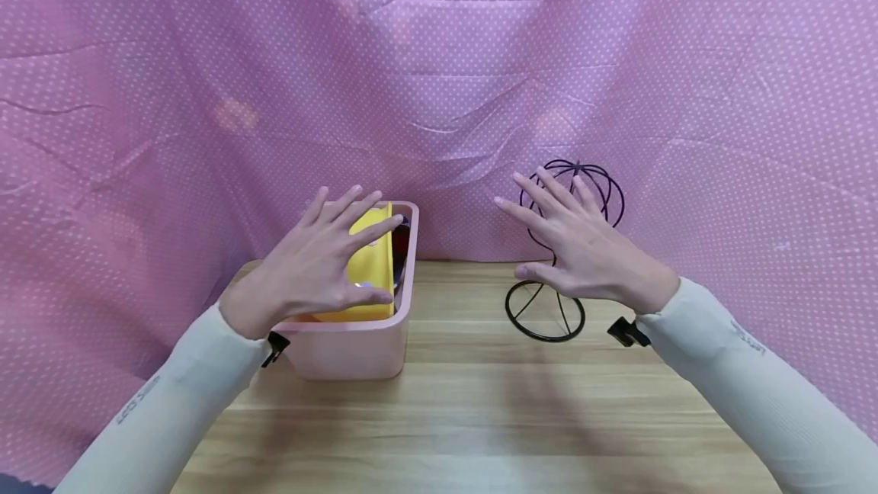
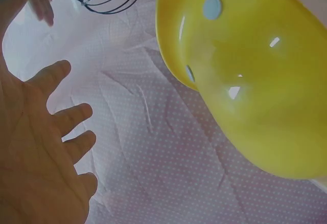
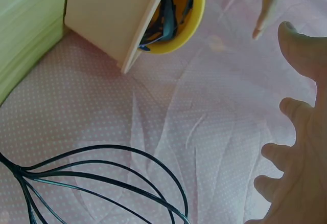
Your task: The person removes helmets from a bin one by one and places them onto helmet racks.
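**Both hands spread above the surface, the left over the bin, the right before the wire stand**

Sleeved forearms came into the head view from the two lower corners, and both hands hovered with fingers straight and splayed, gripping nothing. Behind everything hung a pink dotted cloth (image 1: 439, 59), which filled the backdrop and draped down to the wooden surface (image 1: 466, 418).

On the left side of that surface stood a pink bin (image 1: 350, 345), its long axis running away from the person toward the cloth. A yellow helmet (image 1: 373, 265) sat inside it, tilted on edge, with dark straps just visible at its right side. The left hand (image 1: 315, 261) was held palm-down directly over the bin's near end and over the helmet; whether the fingertips touched the yellow shell could not be told from the head view, and the left wrist view showed the palm apart from the shell.

To the right, well apart from the bin, stood a black wire stand (image 1: 569, 250), upright on a ring base with a domed cage on top. The right hand (image 1: 583, 246) hovered in front of its stem, fingers pointing toward the cage, covering the middle of the stand without visibly closing on it.

So the helmet lay beneath the left hand, clearly the nearer one, while the stand lay just beyond the right.
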{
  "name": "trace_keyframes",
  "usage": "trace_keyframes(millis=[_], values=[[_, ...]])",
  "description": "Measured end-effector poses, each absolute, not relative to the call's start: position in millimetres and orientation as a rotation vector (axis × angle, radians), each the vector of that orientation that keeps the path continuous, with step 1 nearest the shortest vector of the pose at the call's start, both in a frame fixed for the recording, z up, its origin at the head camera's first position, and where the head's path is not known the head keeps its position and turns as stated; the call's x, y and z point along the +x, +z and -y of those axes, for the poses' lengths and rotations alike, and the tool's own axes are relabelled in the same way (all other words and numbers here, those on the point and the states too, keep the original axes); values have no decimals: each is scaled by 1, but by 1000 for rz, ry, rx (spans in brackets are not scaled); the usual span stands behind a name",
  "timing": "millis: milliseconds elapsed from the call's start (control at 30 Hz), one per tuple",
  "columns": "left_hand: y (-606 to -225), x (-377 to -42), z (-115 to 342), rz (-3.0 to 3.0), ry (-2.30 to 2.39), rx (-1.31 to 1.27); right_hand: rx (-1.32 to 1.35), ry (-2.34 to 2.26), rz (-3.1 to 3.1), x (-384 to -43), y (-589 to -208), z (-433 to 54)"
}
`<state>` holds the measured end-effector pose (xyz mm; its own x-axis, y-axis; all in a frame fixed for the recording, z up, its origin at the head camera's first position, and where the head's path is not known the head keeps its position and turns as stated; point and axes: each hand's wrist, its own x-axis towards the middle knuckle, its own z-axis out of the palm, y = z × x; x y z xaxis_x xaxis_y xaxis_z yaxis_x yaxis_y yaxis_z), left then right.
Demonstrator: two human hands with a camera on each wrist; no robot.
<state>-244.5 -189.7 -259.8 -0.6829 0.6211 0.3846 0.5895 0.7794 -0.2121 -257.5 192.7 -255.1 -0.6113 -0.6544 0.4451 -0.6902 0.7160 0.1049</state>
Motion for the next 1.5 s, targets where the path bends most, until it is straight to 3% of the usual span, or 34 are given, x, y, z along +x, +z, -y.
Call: trace_keyframes(millis=[1500], values=[[-300,-231,274,2711,-197,-592,1179,406,2499,-295,-271,-129]])
